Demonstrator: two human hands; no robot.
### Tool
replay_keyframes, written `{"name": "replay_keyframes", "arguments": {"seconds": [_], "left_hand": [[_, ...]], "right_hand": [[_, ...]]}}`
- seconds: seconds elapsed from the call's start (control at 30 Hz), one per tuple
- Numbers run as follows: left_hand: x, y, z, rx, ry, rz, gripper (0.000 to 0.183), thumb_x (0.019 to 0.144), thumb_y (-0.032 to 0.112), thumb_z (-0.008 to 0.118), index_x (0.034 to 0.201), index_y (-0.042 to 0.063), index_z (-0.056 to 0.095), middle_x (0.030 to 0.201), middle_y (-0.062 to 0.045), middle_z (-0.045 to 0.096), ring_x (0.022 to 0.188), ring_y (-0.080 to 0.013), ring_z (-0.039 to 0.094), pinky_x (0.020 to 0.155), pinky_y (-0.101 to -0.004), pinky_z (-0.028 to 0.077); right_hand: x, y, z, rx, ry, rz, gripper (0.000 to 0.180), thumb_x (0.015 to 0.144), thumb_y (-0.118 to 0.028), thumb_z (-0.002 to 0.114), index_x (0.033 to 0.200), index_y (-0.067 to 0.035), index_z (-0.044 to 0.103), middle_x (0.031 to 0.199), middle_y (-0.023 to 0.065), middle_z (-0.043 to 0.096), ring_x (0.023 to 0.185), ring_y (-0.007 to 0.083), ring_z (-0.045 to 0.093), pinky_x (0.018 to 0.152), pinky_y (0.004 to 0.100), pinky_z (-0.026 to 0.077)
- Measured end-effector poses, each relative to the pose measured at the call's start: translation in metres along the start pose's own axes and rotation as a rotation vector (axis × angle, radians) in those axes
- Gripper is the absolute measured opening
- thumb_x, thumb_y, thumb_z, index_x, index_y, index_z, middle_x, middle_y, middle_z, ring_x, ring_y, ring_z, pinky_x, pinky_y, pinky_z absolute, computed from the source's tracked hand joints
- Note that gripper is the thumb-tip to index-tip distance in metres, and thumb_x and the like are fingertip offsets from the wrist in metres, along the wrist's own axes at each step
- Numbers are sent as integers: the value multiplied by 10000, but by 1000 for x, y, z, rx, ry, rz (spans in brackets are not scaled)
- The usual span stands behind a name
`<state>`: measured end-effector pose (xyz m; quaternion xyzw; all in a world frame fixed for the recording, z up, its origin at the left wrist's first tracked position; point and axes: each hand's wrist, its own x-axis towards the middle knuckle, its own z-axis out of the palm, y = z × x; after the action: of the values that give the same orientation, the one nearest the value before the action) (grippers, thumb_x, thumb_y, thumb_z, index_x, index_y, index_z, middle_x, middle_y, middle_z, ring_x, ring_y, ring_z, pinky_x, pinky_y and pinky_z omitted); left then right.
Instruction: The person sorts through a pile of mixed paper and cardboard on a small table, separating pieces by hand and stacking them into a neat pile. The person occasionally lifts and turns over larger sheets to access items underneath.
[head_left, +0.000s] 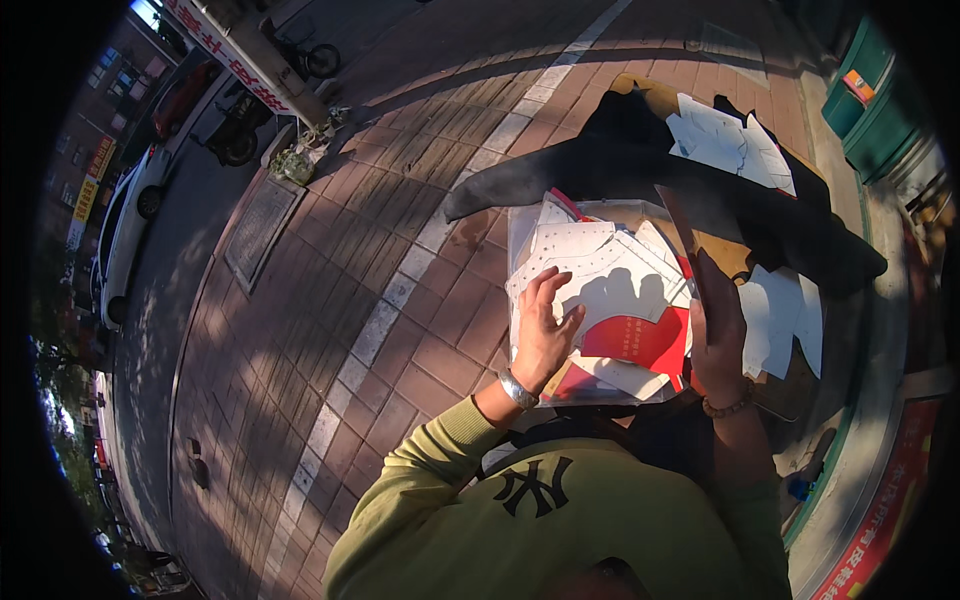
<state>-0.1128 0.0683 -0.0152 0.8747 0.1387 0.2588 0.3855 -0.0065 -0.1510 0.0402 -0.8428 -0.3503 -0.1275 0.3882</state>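
Note:
My left hand (546, 330), a metal bracelet at its wrist, hovers over or rests lightly on a pile of cut white card pieces (574, 244), fingers spread and holding nothing. Whether it touches them I cannot tell. Small dots run along the edges of some pieces. A red card (645, 345) bearing writing lies among them, and clear plastic (523, 221) shows around the pile. In my right hand (720, 349), beaded at the wrist, a thin dark sheet (677, 221) stands nearly edge-on at the pile's right side.
Beyond the pile stretches a large black sheet (637, 176), perhaps leather, with white cut pieces (724, 146) on its far part. More white pieces (772, 322) lie at the right. Brick paving (442, 360) extends leftward. A green cabinet-like object (874, 112) stands far right.

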Motion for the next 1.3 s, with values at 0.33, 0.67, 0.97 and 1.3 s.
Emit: {"name": "replay_keyframes", "arguments": {"seconds": [0.33,0.67,0.97,1.3], "left_hand": [[10,-50,-37,-315,32,-473,507,812,140,666,1249,-8,456,1198,-184,525,1143,-300,506,976,-364,402],[27,-32,-30,-1051,-180,-742,383,902,146,582,1225,15,423,972,-108,596,779,-159,608,681,-309,527],[54,4,-16,-1419,-386,-838,306,978,267,451,1074,-8,545,1006,-126,639,853,-211,646,739,-340,544],[103,59,-3,-1359,-735,-657,573,935,494,444,1222,-2,454,1178,-230,551,1103,-297,558,953,-419,447]], "right_hand": [[9,-13,80,-476,-774,-55,903,652,-257,804,1389,-66,319,1426,154,319,1276,329,353,1001,427,389],[17,-6,73,-324,-727,-67,950,612,-375,816,1360,-22,348,1418,184,315,1259,360,360,1011,448,365],[-4,27,45,-21,-627,-275,1097,657,-627,701,1422,-8,217,1449,221,217,1334,394,230,1086,470,264],[37,19,17,-5,-138,-52,253,833,-157,574,997,33,599,918,240,611,818,368,599,749,413,495]]}}
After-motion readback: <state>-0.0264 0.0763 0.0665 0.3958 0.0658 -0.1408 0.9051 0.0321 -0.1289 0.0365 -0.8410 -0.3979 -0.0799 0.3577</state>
